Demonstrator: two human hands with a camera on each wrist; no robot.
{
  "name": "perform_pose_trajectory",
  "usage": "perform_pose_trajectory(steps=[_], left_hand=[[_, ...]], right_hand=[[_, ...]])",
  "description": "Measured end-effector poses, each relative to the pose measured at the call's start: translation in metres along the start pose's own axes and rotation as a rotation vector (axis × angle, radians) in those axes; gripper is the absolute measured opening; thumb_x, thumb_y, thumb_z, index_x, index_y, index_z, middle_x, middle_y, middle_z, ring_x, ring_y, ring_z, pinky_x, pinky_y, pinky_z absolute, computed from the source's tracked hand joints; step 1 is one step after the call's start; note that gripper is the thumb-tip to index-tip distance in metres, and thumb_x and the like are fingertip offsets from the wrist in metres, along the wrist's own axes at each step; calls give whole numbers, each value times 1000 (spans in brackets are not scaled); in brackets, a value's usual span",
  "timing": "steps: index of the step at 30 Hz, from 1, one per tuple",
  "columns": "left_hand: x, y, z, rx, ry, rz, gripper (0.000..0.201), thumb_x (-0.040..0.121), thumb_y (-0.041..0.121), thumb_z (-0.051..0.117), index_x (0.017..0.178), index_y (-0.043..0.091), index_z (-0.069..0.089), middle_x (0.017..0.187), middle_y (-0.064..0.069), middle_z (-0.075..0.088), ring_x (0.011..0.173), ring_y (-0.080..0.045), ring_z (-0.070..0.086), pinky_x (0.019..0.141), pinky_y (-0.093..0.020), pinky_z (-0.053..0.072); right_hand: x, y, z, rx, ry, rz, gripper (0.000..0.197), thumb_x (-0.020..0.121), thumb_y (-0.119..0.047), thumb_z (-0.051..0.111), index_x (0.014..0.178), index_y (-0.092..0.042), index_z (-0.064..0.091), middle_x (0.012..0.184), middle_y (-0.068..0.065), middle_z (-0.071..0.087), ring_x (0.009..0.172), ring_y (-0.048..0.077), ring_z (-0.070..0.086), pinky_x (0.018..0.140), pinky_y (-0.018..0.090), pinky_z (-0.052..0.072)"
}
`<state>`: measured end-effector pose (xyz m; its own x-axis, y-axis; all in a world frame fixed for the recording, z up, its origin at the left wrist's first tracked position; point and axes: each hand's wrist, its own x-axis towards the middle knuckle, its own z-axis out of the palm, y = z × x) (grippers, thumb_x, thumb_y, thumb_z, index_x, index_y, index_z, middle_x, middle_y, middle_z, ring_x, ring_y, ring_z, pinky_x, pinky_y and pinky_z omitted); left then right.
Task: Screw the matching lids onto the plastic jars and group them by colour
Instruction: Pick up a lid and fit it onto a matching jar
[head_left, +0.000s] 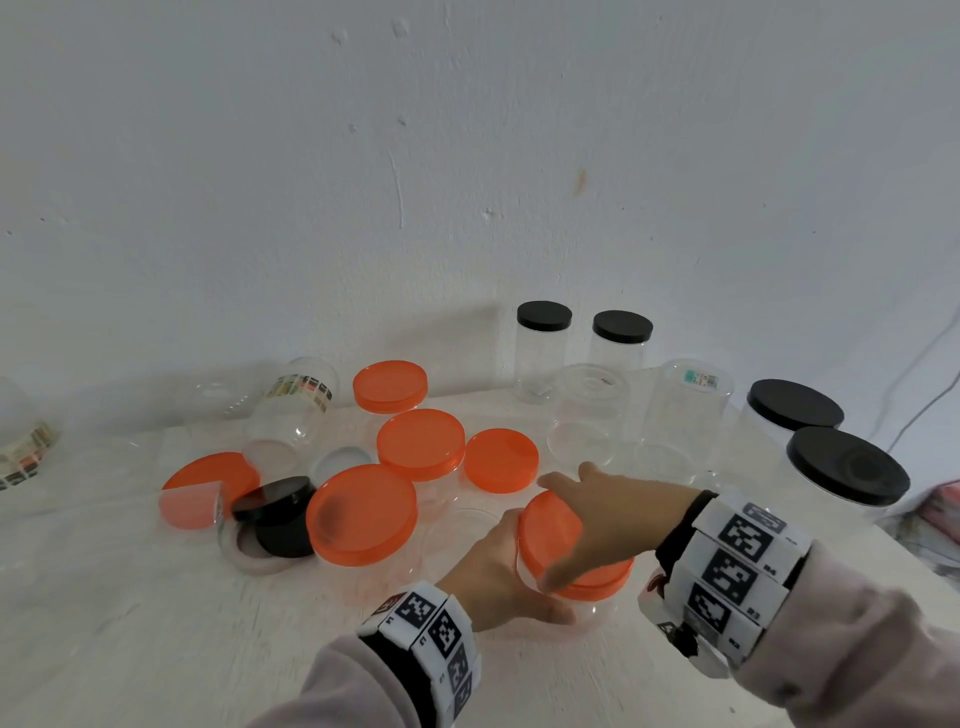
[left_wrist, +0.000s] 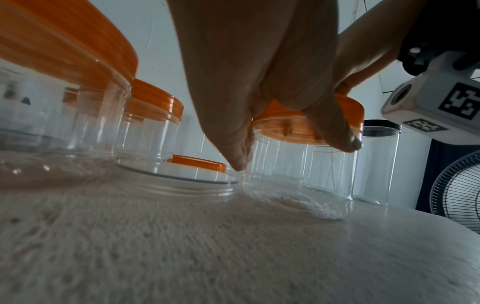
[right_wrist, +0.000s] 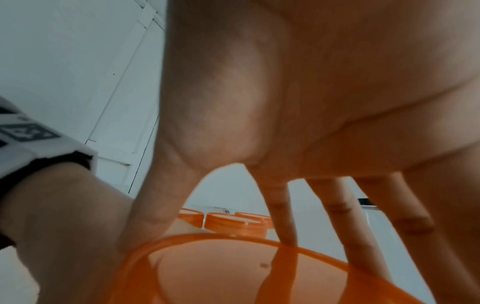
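A clear plastic jar stands near the table's front, with an orange lid sitting tilted on its mouth. My left hand grips the jar's left side; in the left wrist view its fingers wrap the jar just under the lid. My right hand lies over the lid from the right. In the right wrist view its thumb and fingers are spread and curled down round the rim of the lid.
Three orange-lidded jars and a loose orange lid sit just left and behind. Loose black lids lie further left. Open clear jars and black-lidded jars stand at the back right. A fan is beyond the table's right edge.
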<state>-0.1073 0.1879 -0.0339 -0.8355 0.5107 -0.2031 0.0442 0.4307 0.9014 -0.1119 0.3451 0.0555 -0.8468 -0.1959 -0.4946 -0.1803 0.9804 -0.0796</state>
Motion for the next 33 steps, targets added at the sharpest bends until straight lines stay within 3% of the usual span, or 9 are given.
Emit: perform_pose_trajectory(steps=[2, 4, 7, 11, 14, 17, 20, 27, 33], left_hand=[[0, 1, 0, 48, 4, -2, 104, 64, 26, 88, 143, 28, 20, 137, 8, 42, 126, -13, 43, 106, -33, 39], [0, 1, 0, 61, 5, -6, 106, 63, 28, 88, 143, 28, 19, 136, 8, 41, 125, -13, 42, 106, -33, 39], [0, 0, 0, 36, 8, -10, 105, 63, 27, 89, 143, 28, 21, 135, 9, 43, 124, -12, 44, 106, -33, 39], [-1, -1, 0, -30, -3, -14, 104, 64, 22, 89, 143, 28, 22, 134, 8, 46, 124, -11, 45, 105, -31, 39], [-2, 0, 0, -21, -4, -14, 104, 64, 23, 88, 143, 28, 22, 136, 7, 45, 125, -12, 44, 106, -33, 39], [-1, 3, 0, 46, 13, -11, 105, 64, 24, 88, 144, 26, 20, 137, 6, 42, 126, -14, 43, 107, -35, 40], [-1, 4, 0, 63, 12, -9, 106, 64, 24, 88, 144, 26, 19, 137, 7, 42, 126, -13, 42, 107, -34, 39], [-3, 3, 0, 55, 16, -7, 103, 64, 26, 88, 143, 26, 21, 134, 8, 43, 123, -12, 43, 104, -30, 39], [-4, -2, 1, 27, 14, -4, 105, 62, 31, 89, 143, 30, 21, 132, 13, 43, 120, -9, 44, 98, -25, 38]], right_hand=[[-2, 1, -5, -6, -55, -56, 105, 61, -62, 77, 143, -50, 12, 141, -7, 26, 126, 25, 38, 95, 43, 44], [-3, 1, -7, 1, -61, -97, 99, 64, -52, 80, 140, -54, 17, 138, -11, 26, 125, 22, 35, 96, 44, 43], [-1, 3, -5, 7, -21, -90, 99, 60, -62, 77, 140, -53, 20, 130, -11, 32, 118, 21, 41, 93, 40, 46], [2, 0, 4, 18, 73, -8, 102, 56, -82, 64, 141, -40, 23, 124, -3, 37, 98, 21, 46, 73, 30, 42], [3, 0, 3, 0, 36, 24, 108, 56, -83, 64, 144, -41, 16, 136, 2, 35, 112, 26, 49, 82, 34, 44], [-2, 1, -5, -33, -70, -40, 110, 59, -62, 78, 143, -54, 7, 144, -6, 24, 130, 26, 35, 98, 45, 42], [-3, 2, -7, -27, -65, -94, 104, 62, -51, 82, 141, -56, 14, 138, -12, 27, 128, 22, 33, 98, 46, 43], [1, 4, 0, -33, 20, -102, 102, 55, -71, 74, 138, -55, 17, 117, -14, 32, 108, 17, 37, 88, 37, 45], [1, 9, 14, -32, 112, -115, 97, 57, -79, 63, 137, -54, 15, 124, -10, 34, 102, 16, 33, 82, 32, 42]])
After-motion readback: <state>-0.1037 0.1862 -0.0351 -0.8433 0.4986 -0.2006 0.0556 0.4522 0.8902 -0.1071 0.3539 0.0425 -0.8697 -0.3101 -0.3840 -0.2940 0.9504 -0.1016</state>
